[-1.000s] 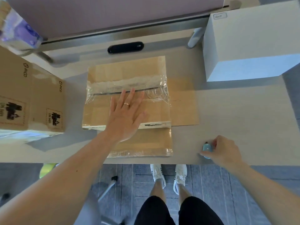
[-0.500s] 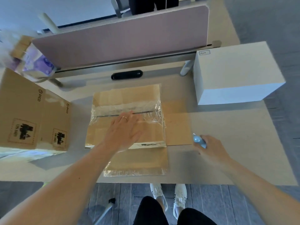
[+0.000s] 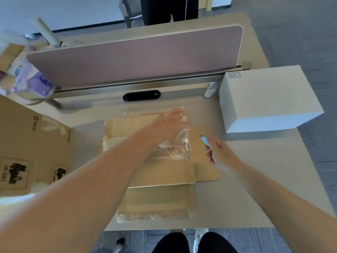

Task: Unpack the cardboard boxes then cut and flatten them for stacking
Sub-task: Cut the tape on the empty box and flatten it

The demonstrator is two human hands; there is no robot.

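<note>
Nearest us the flattened cardboard (image 3: 160,170) lies on the desk (image 3: 273,152), ready for cutting. Our right hand (image 3: 220,154) curls round the blue cutter (image 3: 205,140), tip toward it. Beyond, our left hand (image 3: 170,125) seems to steady the far corner over loose tape (image 3: 182,147); whether it pinches anything we cannot tell
</note>
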